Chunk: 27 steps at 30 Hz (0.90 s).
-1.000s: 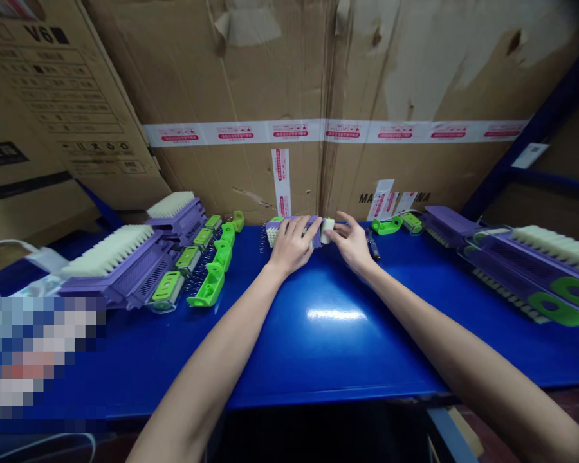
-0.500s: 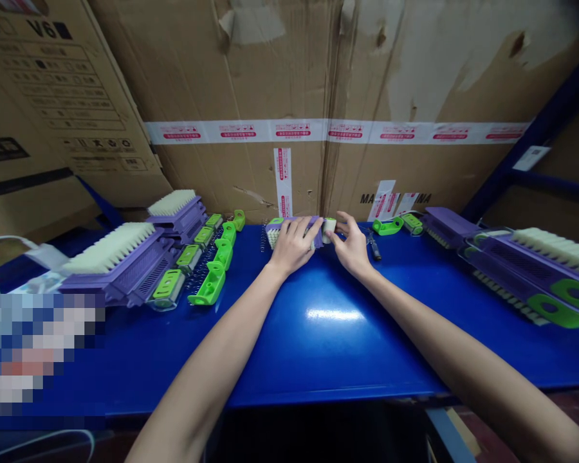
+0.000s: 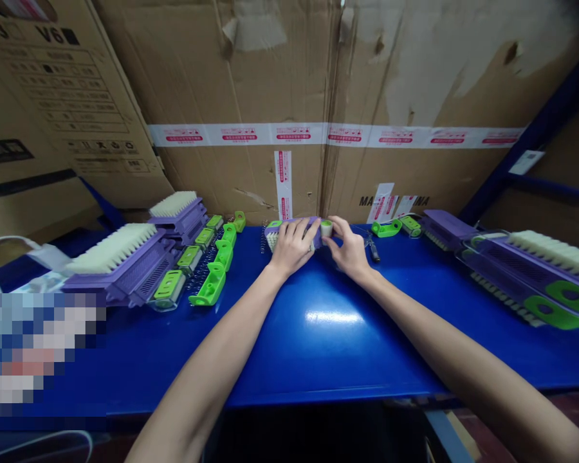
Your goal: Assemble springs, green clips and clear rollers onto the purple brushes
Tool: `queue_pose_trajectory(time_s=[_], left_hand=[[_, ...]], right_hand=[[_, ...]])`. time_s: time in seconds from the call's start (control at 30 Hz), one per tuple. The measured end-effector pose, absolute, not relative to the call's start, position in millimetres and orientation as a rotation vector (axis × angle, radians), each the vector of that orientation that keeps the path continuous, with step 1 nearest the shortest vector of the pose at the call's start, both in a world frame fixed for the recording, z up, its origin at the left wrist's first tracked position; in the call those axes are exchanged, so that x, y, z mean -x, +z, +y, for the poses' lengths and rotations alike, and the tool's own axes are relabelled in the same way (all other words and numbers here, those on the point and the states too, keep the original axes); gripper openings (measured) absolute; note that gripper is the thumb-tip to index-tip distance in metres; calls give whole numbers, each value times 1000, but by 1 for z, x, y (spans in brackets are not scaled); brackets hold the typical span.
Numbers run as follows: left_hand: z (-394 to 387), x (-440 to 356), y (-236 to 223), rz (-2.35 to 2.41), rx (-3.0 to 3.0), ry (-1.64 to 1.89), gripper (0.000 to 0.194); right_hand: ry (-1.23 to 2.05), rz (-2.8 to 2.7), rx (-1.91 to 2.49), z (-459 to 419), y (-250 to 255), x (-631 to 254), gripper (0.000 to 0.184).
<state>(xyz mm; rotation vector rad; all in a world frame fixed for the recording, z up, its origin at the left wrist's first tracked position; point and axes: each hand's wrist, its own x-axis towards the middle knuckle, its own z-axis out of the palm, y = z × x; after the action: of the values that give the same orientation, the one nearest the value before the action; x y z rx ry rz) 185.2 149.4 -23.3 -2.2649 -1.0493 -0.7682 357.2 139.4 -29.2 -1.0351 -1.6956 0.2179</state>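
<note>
At the back middle of the table lies a purple brush piece point(image 3: 272, 226) with pale bristles and a green end. My left hand point(image 3: 294, 245) is closed over it from above, its fingers hiding much of the top. At the piece's right end my right hand point(image 3: 347, 247) pinches a small white part with a green top point(image 3: 326, 227) between thumb and fingers. That part is close against the purple piece; whether it is attached I cannot tell. Just right of my right hand lies a dark-handled hand tool point(image 3: 373, 248), its kind unclear.
Left stand purple brush pieces point(image 3: 120, 270), small green-topped metal units point(image 3: 189, 258), springs and green brackets point(image 3: 211, 283). Right lie another green bracket point(image 3: 386, 228) and purple brush assemblies point(image 3: 506, 270). Cardboard point(image 3: 241, 173) walls the back of the blue table point(image 3: 328, 360).
My right fingers have closed in around the small white part and moved slightly left. The part has turned so its green top shows. My left hand stays on the purple piece.
</note>
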Motion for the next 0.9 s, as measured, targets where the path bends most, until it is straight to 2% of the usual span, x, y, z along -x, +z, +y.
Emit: queue_pose_trajectory(time_s=[0.2, 0.4, 0.57, 0.7, 0.9], left_hand=[[149, -185, -23, -1013, 2287, -752, 62], [151, -186, -24, -982, 2216, -824, 54], [152, -186, -24, -996, 2189, -814, 45], [151, -186, -24, -971, 2187, -788, 41], [150, -187, -25, -953, 2170, -786, 41]], right_hand=[[387, -1586, 1050, 136, -26, -351, 54], [683, -1301, 1052, 135, -20, -343, 47], [1222, -1142, 977, 133, -14, -337, 41], [1364, -1018, 950, 132, -8, -340, 28], [1471, -877, 921, 129, -2, -342, 21]])
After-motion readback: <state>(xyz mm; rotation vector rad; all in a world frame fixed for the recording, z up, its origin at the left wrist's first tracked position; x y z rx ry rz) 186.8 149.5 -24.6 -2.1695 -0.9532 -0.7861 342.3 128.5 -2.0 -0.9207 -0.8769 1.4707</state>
